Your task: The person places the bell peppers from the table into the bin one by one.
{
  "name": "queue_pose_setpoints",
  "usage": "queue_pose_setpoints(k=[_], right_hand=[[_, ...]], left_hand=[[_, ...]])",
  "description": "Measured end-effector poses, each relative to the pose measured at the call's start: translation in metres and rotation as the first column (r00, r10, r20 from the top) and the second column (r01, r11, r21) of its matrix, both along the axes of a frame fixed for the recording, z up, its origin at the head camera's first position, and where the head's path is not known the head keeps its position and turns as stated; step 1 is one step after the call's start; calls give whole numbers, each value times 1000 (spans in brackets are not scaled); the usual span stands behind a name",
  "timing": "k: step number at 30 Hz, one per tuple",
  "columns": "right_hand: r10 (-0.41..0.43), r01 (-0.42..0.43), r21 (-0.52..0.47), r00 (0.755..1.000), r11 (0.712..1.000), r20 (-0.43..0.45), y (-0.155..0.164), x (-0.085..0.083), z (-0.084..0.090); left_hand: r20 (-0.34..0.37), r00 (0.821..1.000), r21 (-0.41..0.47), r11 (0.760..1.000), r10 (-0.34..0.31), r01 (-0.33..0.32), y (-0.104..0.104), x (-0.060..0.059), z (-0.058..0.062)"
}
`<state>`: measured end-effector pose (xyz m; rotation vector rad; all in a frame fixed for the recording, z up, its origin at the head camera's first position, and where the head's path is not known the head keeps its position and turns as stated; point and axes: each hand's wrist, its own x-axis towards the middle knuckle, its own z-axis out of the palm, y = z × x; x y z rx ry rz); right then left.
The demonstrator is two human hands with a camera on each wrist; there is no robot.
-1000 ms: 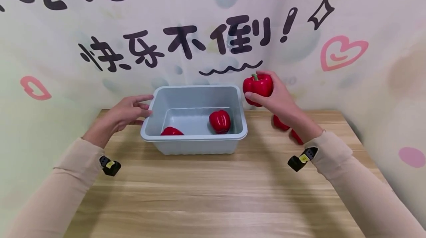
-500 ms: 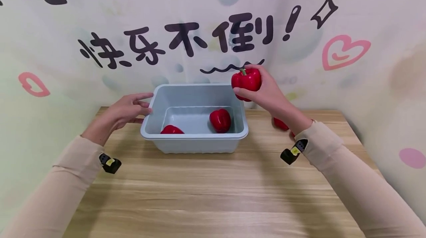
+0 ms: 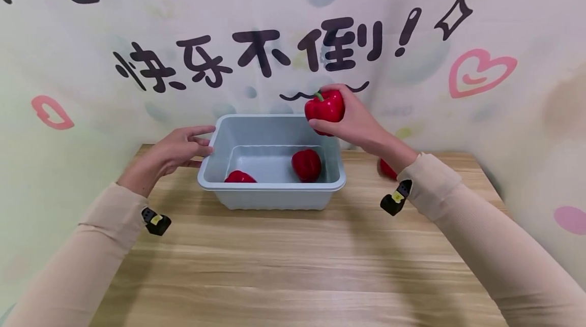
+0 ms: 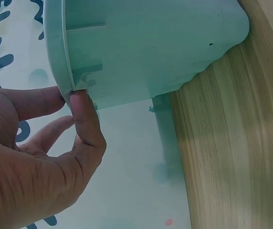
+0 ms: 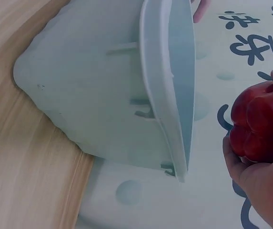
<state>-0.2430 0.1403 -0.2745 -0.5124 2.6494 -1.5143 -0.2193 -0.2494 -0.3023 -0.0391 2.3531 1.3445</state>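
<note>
Fingers of the right hand point(image 3: 356, 122) grasp a pepper point(image 3: 323, 108), probably light, firm and slick, best held around its sides; the left hand point(image 3: 176, 148) touches the tub point(image 3: 272, 200), fingers relaxed.

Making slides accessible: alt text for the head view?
A right hand holds a red pepper up at the right end of a blue bin containing two more peppers. The left hand touches the bin's left end; another red item lies partly hidden on the table.
</note>
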Motion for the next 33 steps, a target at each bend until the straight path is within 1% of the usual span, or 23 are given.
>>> queue_pose_setpoints(k=[5, 7, 12, 19, 23, 27, 30, 33], right_hand=[[22, -22, 51, 1000, 998, 5, -6, -6, 5], [38, -37, 77, 999, 996, -5, -9, -8, 6], [94, -83, 161, 994, 983, -58, -17, -13, 5], [187, -157, 221, 974, 963, -124, -27, -19, 6], [237, -187, 278, 958, 942, -159, -30, -23, 6], [274, -196, 353, 944, 915, -185, -32, -28, 5], [295, -198, 409, 937, 891, -187, -32, -31, 5], [305, -203, 457, 939, 866, -160, -33, -31, 6]], left_hand=[[4, 1000, 5, 1000, 3, -3, 2, 0, 0], [6, 1000, 2, 1000, 3, -3, 1, -1, -1], [6, 1000, -5, 1000, 9, -9, 0, -1, -1], [11, 1000, -8, 1000, 13, -13, -1, -2, -2], [9, 1000, -5, 1000, 15, -15, -2, -2, -2], [13, 1000, -3, 1000, 12, -12, -3, -1, -2], [13, 1000, -1, 1000, 13, -13, -2, -1, -2], [14, 1000, 0, 1000, 15, -15, 0, -2, -2]])
